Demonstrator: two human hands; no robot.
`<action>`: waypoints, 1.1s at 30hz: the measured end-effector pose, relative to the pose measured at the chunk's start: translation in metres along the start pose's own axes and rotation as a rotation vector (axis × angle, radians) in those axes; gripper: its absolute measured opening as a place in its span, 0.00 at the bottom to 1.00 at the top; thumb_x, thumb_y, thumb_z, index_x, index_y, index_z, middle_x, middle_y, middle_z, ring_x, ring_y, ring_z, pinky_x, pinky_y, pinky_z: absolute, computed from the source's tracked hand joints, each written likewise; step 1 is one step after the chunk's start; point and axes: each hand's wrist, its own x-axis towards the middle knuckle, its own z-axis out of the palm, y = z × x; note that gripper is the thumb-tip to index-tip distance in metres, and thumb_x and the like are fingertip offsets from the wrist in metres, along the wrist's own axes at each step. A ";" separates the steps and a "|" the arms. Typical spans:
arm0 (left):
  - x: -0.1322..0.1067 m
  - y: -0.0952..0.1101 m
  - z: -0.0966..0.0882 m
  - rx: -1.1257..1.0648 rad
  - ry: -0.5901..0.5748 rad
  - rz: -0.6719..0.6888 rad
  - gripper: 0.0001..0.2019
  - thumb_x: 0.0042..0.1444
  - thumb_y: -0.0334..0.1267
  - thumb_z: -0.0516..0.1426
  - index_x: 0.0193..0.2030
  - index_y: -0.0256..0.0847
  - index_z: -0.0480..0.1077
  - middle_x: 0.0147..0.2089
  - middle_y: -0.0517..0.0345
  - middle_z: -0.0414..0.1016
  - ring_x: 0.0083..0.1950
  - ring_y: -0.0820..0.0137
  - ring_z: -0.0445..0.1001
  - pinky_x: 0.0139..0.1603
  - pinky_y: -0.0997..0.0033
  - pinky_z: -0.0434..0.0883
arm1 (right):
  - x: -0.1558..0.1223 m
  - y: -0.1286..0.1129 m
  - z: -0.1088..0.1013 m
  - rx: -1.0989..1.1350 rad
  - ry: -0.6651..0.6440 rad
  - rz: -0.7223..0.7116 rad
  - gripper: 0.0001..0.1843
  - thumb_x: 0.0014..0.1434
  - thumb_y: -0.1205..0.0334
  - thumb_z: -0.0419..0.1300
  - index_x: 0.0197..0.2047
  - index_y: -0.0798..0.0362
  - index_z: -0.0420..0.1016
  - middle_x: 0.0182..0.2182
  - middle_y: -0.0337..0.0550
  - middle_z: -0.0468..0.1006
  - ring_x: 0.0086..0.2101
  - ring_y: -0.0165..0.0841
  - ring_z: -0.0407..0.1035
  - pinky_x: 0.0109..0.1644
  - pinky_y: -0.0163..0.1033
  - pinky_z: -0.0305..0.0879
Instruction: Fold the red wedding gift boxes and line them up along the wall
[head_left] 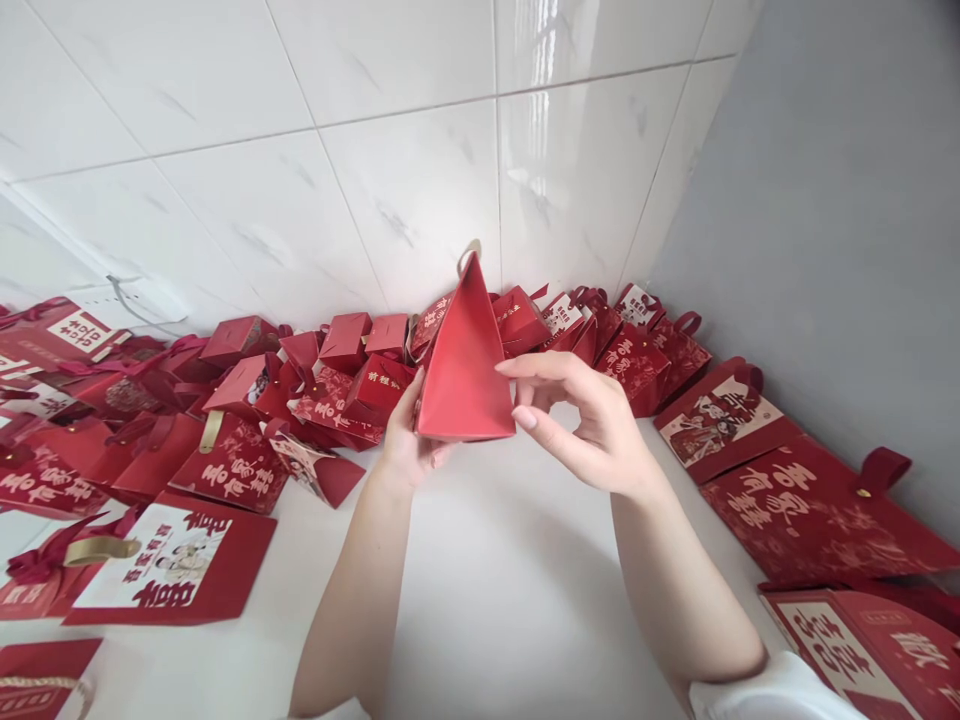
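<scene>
A plain red paper gift bag [463, 370] stands up in the middle of the view, narrow at the top with a gold ribbon handle. My left hand [406, 440] grips its lower left edge from behind, fingers wrapped round it. My right hand [585, 420] is beside the bag's right edge, fingers spread and curved, with the fingertips touching or almost touching the bag's side.
Several red gift bags and boxes [352, 375] are piled against the white tiled wall [405, 180]. Flat red bags [180, 560] with gold characters lie at left, more flat bags [810, 500] along the grey wall at right. The white surface [510, 600] lies below my arms.
</scene>
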 end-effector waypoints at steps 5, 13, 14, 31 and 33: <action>-0.007 0.005 0.013 -0.013 0.068 0.103 0.23 0.60 0.58 0.50 0.38 0.38 0.69 0.18 0.63 0.66 0.11 0.76 0.59 0.07 0.77 0.54 | 0.003 0.003 0.007 -0.259 0.053 -0.094 0.26 0.53 0.50 0.68 0.55 0.44 0.74 0.58 0.50 0.64 0.57 0.47 0.62 0.59 0.54 0.65; -0.005 -0.002 0.013 0.110 -0.016 0.034 0.28 0.59 0.62 0.47 0.36 0.36 0.69 0.15 0.63 0.64 0.08 0.80 0.52 0.07 0.79 0.47 | 0.007 0.012 0.013 -0.295 0.072 -0.124 0.14 0.58 0.53 0.64 0.48 0.40 0.80 0.70 0.33 0.50 0.67 0.50 0.47 0.70 0.60 0.48; -0.004 -0.002 0.013 0.117 -0.025 0.042 0.28 0.59 0.62 0.46 0.37 0.36 0.70 0.16 0.61 0.65 0.08 0.80 0.53 0.07 0.78 0.47 | 0.006 0.012 0.013 -0.298 0.080 -0.123 0.13 0.59 0.55 0.63 0.48 0.39 0.80 0.69 0.32 0.50 0.67 0.50 0.47 0.70 0.60 0.48; -0.032 0.030 -0.003 0.747 0.054 0.160 0.34 0.52 0.48 0.63 0.65 0.57 0.57 0.66 0.54 0.64 0.60 0.57 0.70 0.40 0.67 0.78 | 0.009 0.021 -0.002 -0.031 -0.033 0.345 0.17 0.62 0.50 0.59 0.51 0.46 0.76 0.60 0.44 0.69 0.59 0.41 0.64 0.61 0.48 0.64; -0.037 0.033 -0.009 0.842 -0.038 0.101 0.35 0.50 0.44 0.65 0.65 0.53 0.59 0.63 0.51 0.68 0.59 0.56 0.71 0.48 0.62 0.76 | 0.008 0.026 -0.009 0.026 -0.072 0.392 0.15 0.61 0.50 0.60 0.47 0.49 0.77 0.54 0.45 0.75 0.52 0.38 0.71 0.55 0.45 0.69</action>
